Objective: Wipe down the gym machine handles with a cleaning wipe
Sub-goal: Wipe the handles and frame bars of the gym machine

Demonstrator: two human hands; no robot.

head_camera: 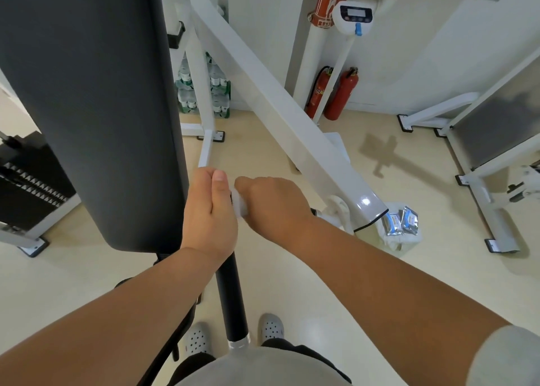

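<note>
A black padded handle (232,298) of the gym machine runs from the picture's lower middle up toward my hands. My left hand (209,213) grips its upper end, thumb lying along the top. Just to the right, my right hand (271,204) holds a folded white wipe (239,204) with curled fingers, pressed against the handle beside my left thumb. Most of the wipe is hidden between the two hands.
A large dark back pad (96,108) stands at left. A white frame arm (292,116) slopes across behind my hands. On the floor at right is a white bag with silver wipe packets (400,225). Two red fire extinguishers (336,93) stand by the wall.
</note>
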